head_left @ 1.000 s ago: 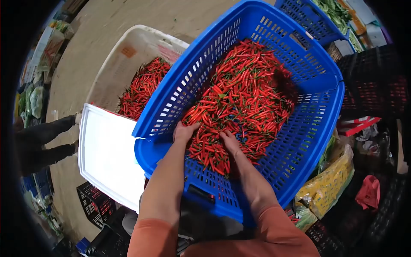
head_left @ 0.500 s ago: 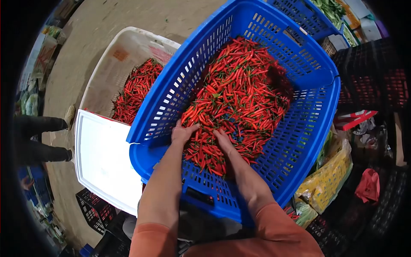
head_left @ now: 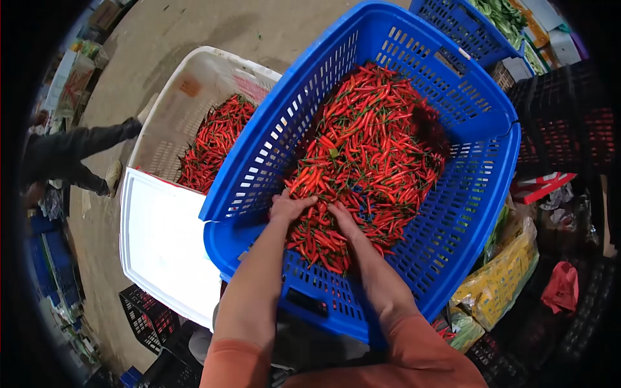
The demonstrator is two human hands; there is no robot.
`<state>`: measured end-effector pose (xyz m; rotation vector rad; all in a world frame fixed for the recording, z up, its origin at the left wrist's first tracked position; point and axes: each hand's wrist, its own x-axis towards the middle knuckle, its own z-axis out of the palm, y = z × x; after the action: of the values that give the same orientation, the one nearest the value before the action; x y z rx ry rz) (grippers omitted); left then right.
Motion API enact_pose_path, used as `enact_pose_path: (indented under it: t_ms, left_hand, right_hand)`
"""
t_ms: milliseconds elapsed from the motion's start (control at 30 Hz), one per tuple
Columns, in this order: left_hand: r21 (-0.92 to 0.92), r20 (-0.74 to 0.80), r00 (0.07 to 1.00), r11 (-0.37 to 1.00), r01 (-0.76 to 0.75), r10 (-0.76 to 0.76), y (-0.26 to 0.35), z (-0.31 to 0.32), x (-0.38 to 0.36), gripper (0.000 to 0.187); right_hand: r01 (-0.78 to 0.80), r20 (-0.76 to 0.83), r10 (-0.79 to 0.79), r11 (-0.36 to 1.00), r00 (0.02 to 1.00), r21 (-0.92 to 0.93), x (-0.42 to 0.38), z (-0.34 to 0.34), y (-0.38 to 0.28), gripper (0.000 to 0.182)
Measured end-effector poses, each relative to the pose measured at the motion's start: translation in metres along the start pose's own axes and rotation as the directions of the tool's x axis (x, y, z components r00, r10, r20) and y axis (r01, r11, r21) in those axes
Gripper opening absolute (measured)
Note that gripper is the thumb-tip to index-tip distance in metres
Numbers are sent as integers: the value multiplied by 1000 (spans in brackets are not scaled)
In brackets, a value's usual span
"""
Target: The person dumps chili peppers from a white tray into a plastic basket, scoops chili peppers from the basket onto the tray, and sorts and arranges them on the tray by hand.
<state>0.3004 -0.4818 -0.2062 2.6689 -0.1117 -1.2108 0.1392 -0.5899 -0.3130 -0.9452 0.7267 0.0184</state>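
A large blue plastic basket (head_left: 362, 32) with slotted walls stands right in front of me, holding a heap of red chili peppers (head_left: 381, 155) with green stems. My left hand (head_left: 291, 205) is sunk into the near left side of the heap, cupped round some peppers, its thumb stretched to the right. Beside it, my right hand (head_left: 344, 218) is pushed into the peppers too, most of its fingers buried under them. The two hands are close together, with peppers between them. A little of the blue basket floor shows just beyond my right hand.
At the left, a white bin (head_left: 162, 110) holds more chilies, with a bright white lid or panel (head_left: 168, 239) at its near end. A person's legs (head_left: 84, 145) are at far left. Yellow wrapped packs (head_left: 498, 284) and dark crates (head_left: 563, 123) line the right.
The whole view has shifted slightly, so the baskets appear lower and to the right. My hands stay in the peppers in nearly the same pose. The person at left has taken a stride.
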Motion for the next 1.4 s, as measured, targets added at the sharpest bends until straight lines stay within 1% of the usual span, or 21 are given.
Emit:
enact_pose_path:
  t_ms: [100, 200, 300, 367, 467, 500, 533, 600, 633, 700, 733, 900, 967, 1000, 1033, 1100, 1133, 1233, 1333, 1367, 1400]
  left_hand:
    - [-30, 39, 999, 1000, -9, 10, -7, 1, 1, 122]
    - [-128, 73, 992, 987, -97, 107, -22, 2, 14, 116]
    - [-207, 119, 974, 964, -166, 193, -21, -4, 13, 113]
    - [-518, 186, 944, 844, -143, 274, -19, 4, 12, 115]
    - [-318, 147, 970, 938, -137, 192, 6, -2, -15, 120]
    - [-258, 178, 947, 941, -217, 267, 2, 7, -4, 122]
    - [-154, 161, 968, 974, -167, 192, 1, 12, -4, 122]
    - [-266, 75, 956, 930, -254, 283, -17, 39, 18, 114]
    - [-172, 42, 967, 955, -240, 250, -4, 21, -7, 114]
    - [-137, 217, 950, 970, -198, 225, 7, -4, -21, 128]
    - [-109, 181, 960, 975, -196, 213, 2, 5, -9, 129]
    - [-152, 220, 948, 968, -202, 232, 16, -9, -21, 127]
    - [-170, 220, 922, 943, -285, 318, 25, 1, -19, 128]
    - [-141, 197, 910, 929, -341, 364, 33, -2, -30, 130]
    - [-100, 127, 927, 935, -342, 352, 41, 5, -37, 125]
    - [-144, 155, 882, 893, -426, 445, 61, -15, -73, 122]
    - [-205, 150, 854, 860, -466, 498, 65, -16, -80, 118]
    - [-182, 153, 841, 852, -492, 518, 85, -33, -112, 111]
    - [-195, 70, 842, 836, -514, 534, 86, -42, -131, 110]
    - [-241, 132, 810, 811, -533, 571, 87, -60, -146, 113]
    - [-230, 16, 838, 817, -528, 546, 86, -55, -145, 101]
  right_hand:
    - [-72, -113, 62, 994, 992, -87, 0, 8, -14, 53]
    - [-65, -21, 66, 997, 998, 45, 8, 4, -4, 57]
    - [-25, -101, 29, 999, 994, 33, 16, -7, 26, 60]
    - [-69, 32, 62, 958, 998, 279, -18, 1, -7, 56]
    - [-30, -45, 50, 929, 998, 369, -38, 0, -15, 56]
    - [47, -89, -20, 950, 996, 309, -30, -1, -5, 58]
    - [13, -188, 33, 972, 982, 236, -26, 2, -7, 57]
    - [-67, -159, 110, 966, 981, 250, -4, -7, 10, 56]
    - [-141, -78, 174, 939, 982, 312, 9, -13, 20, 57]
    - [-183, -58, 210, 936, 976, 302, 32, -22, 38, 49]
    - [-175, -72, 209, 929, 975, 326, 23, -20, 30, 60]
    - [103, -104, -69, 922, 992, 372, -14, -10, 5, 53]
    - [190, -230, -130, 947, 964, 259, -6, -31, 25, 46]
    - [197, -394, -144, 975, 908, 98, -35, -11, -15, 41]
    - [159, -343, -128, 985, 930, 63, -20, -44, 10, 36]
    - [318, -283, -288, 946, 915, 68, -51, -42, -21, 34]
    - [187, -375, -88, 953, 923, 237, -62, -32, -46, 37]
    - [73, -199, 51, 818, 979, 571, -98, -4, -102, 50]
    - [99, -171, 6, 794, 985, 600, -116, 17, -130, 49]
    - [118, -275, 38, 839, 961, 531, -109, 6, -123, 47]
    - [190, -325, -31, 862, 945, 471, -109, 2, -119, 41]
